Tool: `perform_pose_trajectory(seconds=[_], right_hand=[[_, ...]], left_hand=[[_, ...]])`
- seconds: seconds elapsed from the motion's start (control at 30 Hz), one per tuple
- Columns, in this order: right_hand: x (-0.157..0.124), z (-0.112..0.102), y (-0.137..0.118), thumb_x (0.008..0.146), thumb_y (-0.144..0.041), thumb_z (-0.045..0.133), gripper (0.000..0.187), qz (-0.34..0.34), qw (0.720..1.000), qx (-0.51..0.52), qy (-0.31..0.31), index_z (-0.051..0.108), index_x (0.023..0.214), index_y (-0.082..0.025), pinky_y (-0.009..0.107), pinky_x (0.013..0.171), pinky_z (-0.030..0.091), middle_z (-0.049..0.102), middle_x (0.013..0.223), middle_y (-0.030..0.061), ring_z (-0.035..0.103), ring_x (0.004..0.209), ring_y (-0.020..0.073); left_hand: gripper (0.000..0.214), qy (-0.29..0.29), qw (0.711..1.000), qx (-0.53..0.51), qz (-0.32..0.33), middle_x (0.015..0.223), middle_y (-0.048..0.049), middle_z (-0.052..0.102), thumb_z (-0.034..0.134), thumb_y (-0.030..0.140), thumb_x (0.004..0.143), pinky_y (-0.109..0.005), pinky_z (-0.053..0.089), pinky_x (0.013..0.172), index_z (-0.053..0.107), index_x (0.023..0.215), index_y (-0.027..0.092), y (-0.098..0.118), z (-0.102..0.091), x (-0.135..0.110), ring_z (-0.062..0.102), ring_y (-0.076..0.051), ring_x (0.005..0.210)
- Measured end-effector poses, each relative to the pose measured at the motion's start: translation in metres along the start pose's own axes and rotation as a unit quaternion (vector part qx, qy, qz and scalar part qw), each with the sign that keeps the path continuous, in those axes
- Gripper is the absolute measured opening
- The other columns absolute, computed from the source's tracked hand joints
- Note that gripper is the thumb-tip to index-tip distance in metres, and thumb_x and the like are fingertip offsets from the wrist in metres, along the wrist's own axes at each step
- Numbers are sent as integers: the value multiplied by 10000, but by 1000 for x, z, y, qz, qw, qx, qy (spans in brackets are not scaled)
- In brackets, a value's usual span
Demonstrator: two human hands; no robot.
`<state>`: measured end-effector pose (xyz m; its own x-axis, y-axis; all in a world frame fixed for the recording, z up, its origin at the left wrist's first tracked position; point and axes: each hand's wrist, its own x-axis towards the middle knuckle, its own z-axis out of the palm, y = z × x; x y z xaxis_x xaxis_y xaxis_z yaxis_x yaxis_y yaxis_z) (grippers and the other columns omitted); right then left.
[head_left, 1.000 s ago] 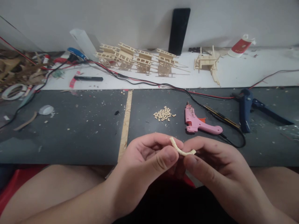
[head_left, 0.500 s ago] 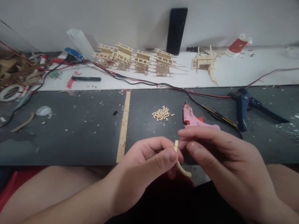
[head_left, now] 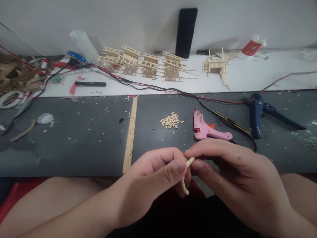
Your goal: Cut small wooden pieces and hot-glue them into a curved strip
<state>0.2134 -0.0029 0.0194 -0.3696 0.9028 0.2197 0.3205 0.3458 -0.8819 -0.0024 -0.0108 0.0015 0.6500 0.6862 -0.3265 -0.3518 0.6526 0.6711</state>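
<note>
1. Wooden carts [head_left: 149,62] along the white surface's back edge look already assembled
2. Left hand [head_left: 153,178], above the grey surface's near edge, pinches a curved strip [head_left: 190,162], its segments seemingly joined; whether it is complete, I cannot tell
3. Small pieces [head_left: 171,120], heaped nearer the far edge, remain unattached
4. Right hand [head_left: 235,178] has fingertips about the strip's upper tip, grip unclear

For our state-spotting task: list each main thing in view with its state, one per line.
Strip: curved, held up
Left hand: pinching strip
Right hand: fingertips at strip's upper end, grip unclear
Chips: loosely heaped
Glue gun: on its side, unheld
Phone: upright, dark
Carts: standing in a row
Blue tool: spread open
</note>
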Motion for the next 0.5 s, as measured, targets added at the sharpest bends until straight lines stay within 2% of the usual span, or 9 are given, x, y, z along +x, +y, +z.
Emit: perform_pose_trajectory(seconds=[0.33, 0.5], right_hand=[[0, -1, -3, 1037, -131, 696, 204, -6, 999, -42, 4, 770, 1055, -321, 235, 726, 649, 841, 855, -64, 777, 711, 130], [0, -1, -3, 1040, -126, 681, 217, -7, 999, -44, -23, 784, 1025, -317, 234, 671, 617, 804, 800, -57, 729, 646, 125]], left_hand=[[338, -3, 1000, -8, 3, 823, -6, 602, 649, 417, 1150, -228, 453, 775, 669, 912, 177, 1, 3, -1, 503, -128, 743], [337, -1, 1000, -6, -6, 830, -12, 614, 649, 419, 1146, -231, 462, 792, 671, 909, 180, 2, 3, -3, 508, -138, 758]])
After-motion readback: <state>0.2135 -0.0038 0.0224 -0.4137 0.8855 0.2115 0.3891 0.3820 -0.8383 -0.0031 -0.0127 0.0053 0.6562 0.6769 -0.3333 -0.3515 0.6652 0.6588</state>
